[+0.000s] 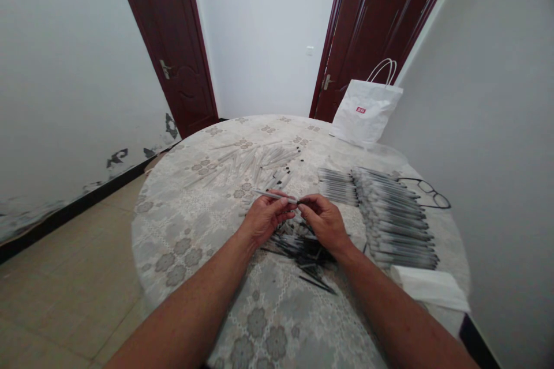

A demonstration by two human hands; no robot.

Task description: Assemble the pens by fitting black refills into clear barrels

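Between the fingers of my left hand [266, 216] lies a slim pale pen [270, 194], its tip pointing left. My right hand [324, 220] pinches the dark end of the same pen, so both hands meet on it. Under and in front of my hands is a loose heap of thin black refills [309, 256]. Beyond my left hand, clear pen barrels [255, 161] lie scattered, some with small black pieces at their ends. To the right of my right hand, many pens [396, 222] lie side by side in a thick stack, with a smaller row [337, 185] left of it.
A patterned cloth covers the round table [182, 294]. Eyeglasses [428, 191] lie beyond the stack, and a white tissue pack [430, 288] sits at the right edge. A white paper bag [367, 112] stands at the back right.
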